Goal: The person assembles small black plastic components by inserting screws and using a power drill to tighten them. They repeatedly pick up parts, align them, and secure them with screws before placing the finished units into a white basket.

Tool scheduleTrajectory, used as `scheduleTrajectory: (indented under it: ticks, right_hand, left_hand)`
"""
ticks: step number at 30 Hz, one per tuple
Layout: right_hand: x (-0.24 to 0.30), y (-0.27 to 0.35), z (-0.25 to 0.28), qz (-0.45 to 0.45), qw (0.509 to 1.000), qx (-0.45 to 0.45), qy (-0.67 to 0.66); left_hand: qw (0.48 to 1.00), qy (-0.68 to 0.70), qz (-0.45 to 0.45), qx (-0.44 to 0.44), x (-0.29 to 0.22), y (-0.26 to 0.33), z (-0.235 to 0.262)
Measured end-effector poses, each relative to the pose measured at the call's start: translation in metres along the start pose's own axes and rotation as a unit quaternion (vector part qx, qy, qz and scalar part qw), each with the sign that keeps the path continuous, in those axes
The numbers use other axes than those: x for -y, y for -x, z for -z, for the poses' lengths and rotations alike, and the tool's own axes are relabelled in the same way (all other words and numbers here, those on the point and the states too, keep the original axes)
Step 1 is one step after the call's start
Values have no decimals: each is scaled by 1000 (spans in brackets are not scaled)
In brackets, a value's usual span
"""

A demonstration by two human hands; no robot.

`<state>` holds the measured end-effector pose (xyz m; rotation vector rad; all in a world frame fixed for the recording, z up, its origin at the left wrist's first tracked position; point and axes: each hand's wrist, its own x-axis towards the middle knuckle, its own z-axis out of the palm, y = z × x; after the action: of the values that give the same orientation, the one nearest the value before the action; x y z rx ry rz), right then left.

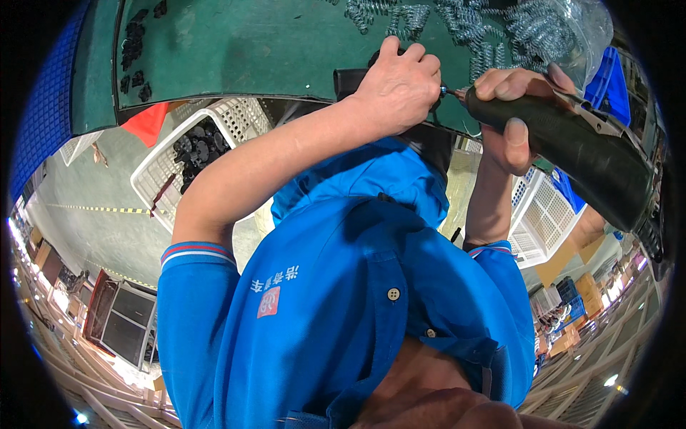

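With right hand [506, 140] closed round it, holds a black, cylindrical handheld tool [582, 146], aiming its thin metal tip [458, 94] leftward at the curled left hand [399, 84], over the near edge of the green-topped table [236, 53]. With left fingers bent over a partly hidden black piece [347, 84], screens the grip too much to tell its hold. Has silvery coiled metal springs [457, 16] scattered on the table beyond both hands, near a clear plastic bag [589, 36].
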<state>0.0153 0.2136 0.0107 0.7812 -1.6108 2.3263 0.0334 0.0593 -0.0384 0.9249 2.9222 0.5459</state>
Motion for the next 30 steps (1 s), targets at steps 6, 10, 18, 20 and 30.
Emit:
scheduleTrajectory:
  ticks: [6, 10, 18, 20, 30]
  right_hand:
    - [1, 4, 3, -10, 1000, 4, -3]
    - [2, -1, 3, -2, 1000, 1, 7]
    - [1, -5, 7, 14, 1000, -3, 21]
    - [5, -7, 5, 5, 1000, 2, 13]
    - [0, 4, 19, 4, 1000, 19, 13]
  left_hand:
    - [1000, 4, 1, -1, -3, -2, 0]
    - [1000, 2, -2, -5, -3, -2, -1]
    - [999, -27, -31, 13, -6, -4, 4]
    - [999, -29, -35, 11, -5, -5, 4]
    - [999, -24, -34, 26, -2, -4, 4]
